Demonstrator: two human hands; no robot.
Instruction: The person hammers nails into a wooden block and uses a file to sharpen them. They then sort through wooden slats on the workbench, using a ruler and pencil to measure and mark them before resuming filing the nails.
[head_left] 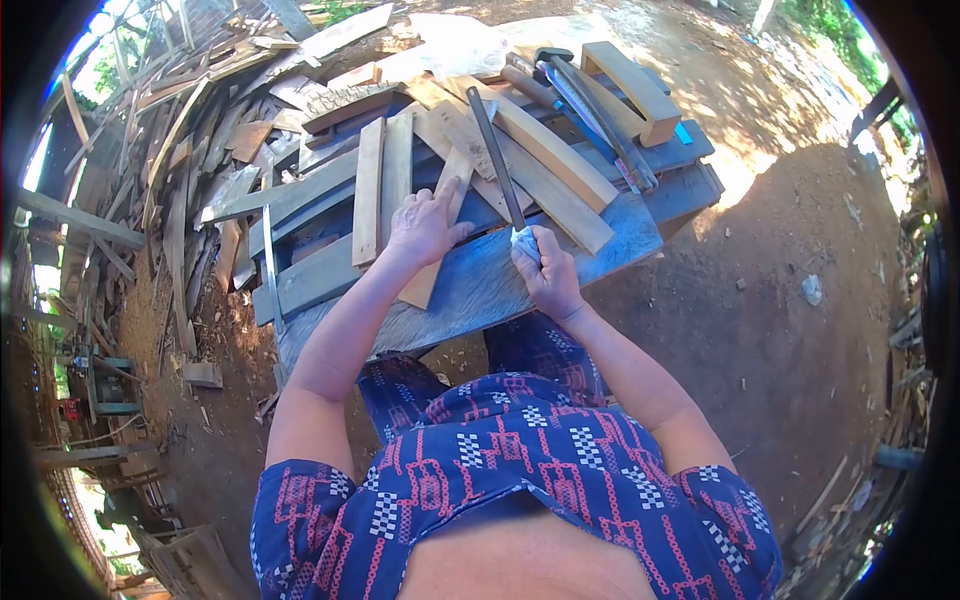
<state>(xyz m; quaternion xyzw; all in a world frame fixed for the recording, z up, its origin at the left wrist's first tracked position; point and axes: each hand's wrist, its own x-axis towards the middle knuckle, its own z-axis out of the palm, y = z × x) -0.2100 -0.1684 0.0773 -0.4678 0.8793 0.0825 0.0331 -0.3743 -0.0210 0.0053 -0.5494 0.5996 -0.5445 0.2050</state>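
On the blue-grey wooden bench (pixel 450 290) lie several cut boards. My left hand (pixel 422 228) rests with its fingers spread on a light narrow board (pixel 424 284), holding nothing. My right hand (pixel 550 272) is closed around the pale cloth-wrapped end of a long dark metal bar (pixel 497 155), which slants up and to the left over the boards. Left of my left hand lie two upright-lying strips, one of them a light strip (pixel 368 190). A longer board (pixel 560 205) lies beyond my right hand.
At the bench's far right are a wooden frame piece (pixel 632 85), a saw with a blue edge (pixel 590 120) and a wooden-handled tool (pixel 530 85). A large heap of scrap wood (pixel 200 160) fills the left. A crumpled wrapper (pixel 812 290) lies on the dirt ground.
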